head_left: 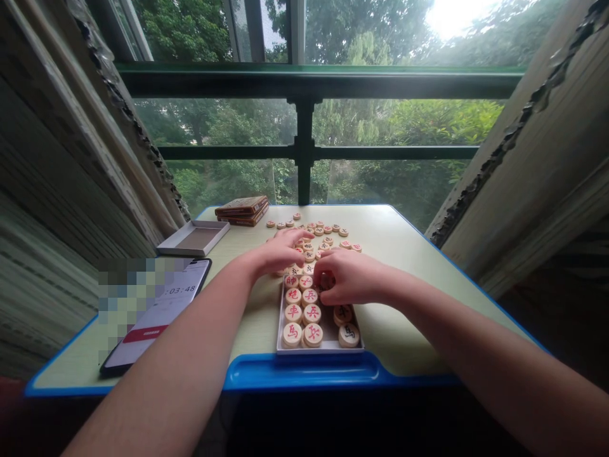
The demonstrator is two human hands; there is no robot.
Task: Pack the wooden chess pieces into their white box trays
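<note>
A white open box point(280, 339) on the table holds rows of round wooden Chinese chess pieces, red-marked ones point(293, 313) at left and a black-marked one point(349, 335) at right. Over the box's right side is my right hand point(352, 276), its thumb and fingers curled around a Chinese chess piece point(326, 281) that is mostly in shadow. My left hand point(285, 246) reaches over the pieces at the far end of the box, fingers apart; its fingertips partly overlap loose pieces. More loose pieces point(343, 232) lie scattered beyond both hands.
A phone point(157, 317) showing a timer lies at the left. Behind it are a shallow box lid point(195, 238) and two stacked brown boxes point(242, 211). A blue tray groove point(304, 374) runs along the table's front edge. Curtains hang on both sides of the window.
</note>
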